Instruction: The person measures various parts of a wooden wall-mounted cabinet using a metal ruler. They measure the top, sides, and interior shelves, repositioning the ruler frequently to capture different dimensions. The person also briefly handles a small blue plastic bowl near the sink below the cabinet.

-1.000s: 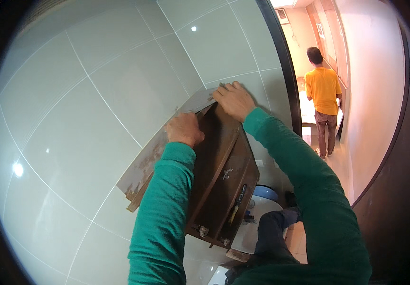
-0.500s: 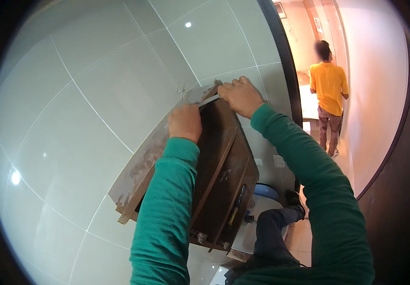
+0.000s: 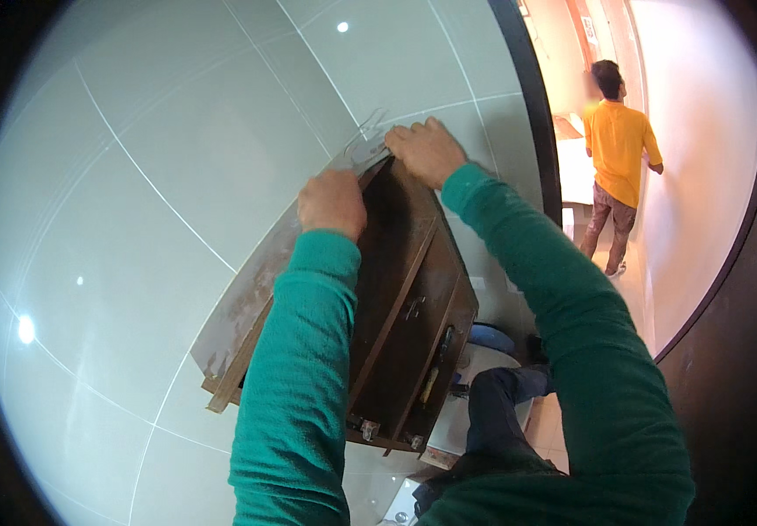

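A brown wooden cabinet (image 3: 396,307) with shelves and no door in view hangs tilted across the middle, its dusty top (image 3: 256,289) facing the tiled wall. My left hand (image 3: 332,203) is closed in a fist at the upper edge of the cabinet. Farther up and to the right, at the far corner, my right hand (image 3: 427,151) curls over, fingers bent. A narrow pale metal strip (image 3: 377,163) runs between the two hands, and both appear to grip it; its ends are hidden. Thin loose wires (image 3: 368,131) stick up just beyond.
Grey tiled wall (image 3: 159,175) fills the left. A yellow-handled tool (image 3: 429,384) rests on a cabinet shelf. Below right are a white fixture (image 3: 484,358) and a blue rounded object (image 3: 491,337). Beyond a dark door frame (image 3: 536,114), a person in an orange shirt (image 3: 617,145) stands facing away.
Both hands have shifted slightly up and left in view, along with the cabinet. The person beyond the doorway has moved a little, with an elbow now out to the right.
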A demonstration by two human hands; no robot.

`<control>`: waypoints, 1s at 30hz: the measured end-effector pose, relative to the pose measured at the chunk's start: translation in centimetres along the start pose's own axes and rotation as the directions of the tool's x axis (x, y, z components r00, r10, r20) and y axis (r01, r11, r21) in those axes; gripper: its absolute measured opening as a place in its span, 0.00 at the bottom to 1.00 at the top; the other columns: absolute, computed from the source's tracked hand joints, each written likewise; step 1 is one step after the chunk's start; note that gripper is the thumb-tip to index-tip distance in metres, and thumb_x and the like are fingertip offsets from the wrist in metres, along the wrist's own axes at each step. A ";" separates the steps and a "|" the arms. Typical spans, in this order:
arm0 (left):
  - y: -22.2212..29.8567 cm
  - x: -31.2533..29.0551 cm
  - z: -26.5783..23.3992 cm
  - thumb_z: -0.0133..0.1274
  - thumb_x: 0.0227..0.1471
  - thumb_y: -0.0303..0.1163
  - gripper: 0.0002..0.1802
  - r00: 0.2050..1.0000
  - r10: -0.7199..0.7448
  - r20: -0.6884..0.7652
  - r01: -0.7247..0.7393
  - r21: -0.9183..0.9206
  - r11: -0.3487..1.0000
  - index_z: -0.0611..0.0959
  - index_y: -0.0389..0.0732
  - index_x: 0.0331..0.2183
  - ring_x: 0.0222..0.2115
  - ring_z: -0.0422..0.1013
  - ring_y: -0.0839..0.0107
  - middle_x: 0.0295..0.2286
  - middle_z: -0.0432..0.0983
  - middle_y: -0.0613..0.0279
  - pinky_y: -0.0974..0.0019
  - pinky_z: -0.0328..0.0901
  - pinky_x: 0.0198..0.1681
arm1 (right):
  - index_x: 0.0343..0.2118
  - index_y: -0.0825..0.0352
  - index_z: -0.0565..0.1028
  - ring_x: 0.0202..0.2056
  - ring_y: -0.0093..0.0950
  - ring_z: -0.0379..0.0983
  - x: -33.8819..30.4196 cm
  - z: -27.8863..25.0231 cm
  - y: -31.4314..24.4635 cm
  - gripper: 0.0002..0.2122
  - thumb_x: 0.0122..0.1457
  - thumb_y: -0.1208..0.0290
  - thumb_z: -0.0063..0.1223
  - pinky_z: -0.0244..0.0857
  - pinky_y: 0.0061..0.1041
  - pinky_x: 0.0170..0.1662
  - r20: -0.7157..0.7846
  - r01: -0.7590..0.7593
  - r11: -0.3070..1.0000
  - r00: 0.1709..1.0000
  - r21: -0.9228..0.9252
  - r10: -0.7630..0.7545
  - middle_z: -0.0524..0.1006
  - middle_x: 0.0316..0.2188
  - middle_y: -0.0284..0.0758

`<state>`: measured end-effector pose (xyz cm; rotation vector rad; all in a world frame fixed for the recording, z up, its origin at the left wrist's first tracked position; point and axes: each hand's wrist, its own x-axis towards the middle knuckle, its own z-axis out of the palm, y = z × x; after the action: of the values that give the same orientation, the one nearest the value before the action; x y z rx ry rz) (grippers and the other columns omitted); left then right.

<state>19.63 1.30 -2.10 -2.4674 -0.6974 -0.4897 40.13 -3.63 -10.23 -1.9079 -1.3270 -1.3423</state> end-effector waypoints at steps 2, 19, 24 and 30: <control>0.0 -0.6 0.6 0.60 0.48 0.27 0.10 1.000 -0.008 -0.007 0.008 0.010 1.000 0.88 0.38 0.36 0.42 0.81 0.46 0.38 0.84 0.46 0.49 0.77 0.44 | 0.44 0.66 0.75 0.43 0.35 0.78 -0.1 -0.9 -1.1 0.11 0.61 0.69 0.48 0.66 0.38 0.49 0.067 -0.094 0.993 0.993 -0.071 0.098 0.80 0.38 0.38; 1.7 2.2 2.0 0.62 0.48 0.30 0.14 0.998 0.056 0.005 -0.055 -0.120 0.991 0.87 0.40 0.40 0.44 0.80 0.49 0.42 0.83 0.48 0.49 0.76 0.46 | 0.36 0.65 0.76 0.40 0.34 0.75 -3.9 -7.9 0.2 0.06 0.59 0.72 0.50 0.66 0.36 0.47 0.018 -0.114 0.954 0.992 -0.276 0.124 0.78 0.34 0.37; 0.8 3.2 1.8 0.62 0.47 0.28 0.15 0.996 0.083 0.036 -0.076 -0.163 0.984 0.87 0.38 0.40 0.45 0.79 0.45 0.42 0.82 0.45 0.49 0.75 0.48 | 0.34 0.63 0.75 0.39 0.34 0.76 -3.3 -7.4 -0.2 0.04 0.59 0.72 0.50 0.66 0.36 0.47 0.048 -0.119 0.952 0.989 -0.281 0.137 0.78 0.32 0.35; 1.3 3.9 1.1 0.62 0.45 0.25 0.16 0.994 0.100 0.048 -0.091 -0.156 0.984 0.88 0.37 0.40 0.46 0.79 0.46 0.41 0.83 0.45 0.50 0.75 0.50 | 0.37 0.62 0.75 0.34 0.36 0.78 -3.5 -4.8 1.6 0.04 0.63 0.70 0.48 0.63 0.42 0.49 0.015 -0.115 0.959 0.992 -0.258 0.123 0.77 0.31 0.35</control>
<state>23.71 2.48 -1.65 -2.6540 -0.5792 -0.4544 39.12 -9.61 -11.13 -2.1495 -1.0745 -1.4884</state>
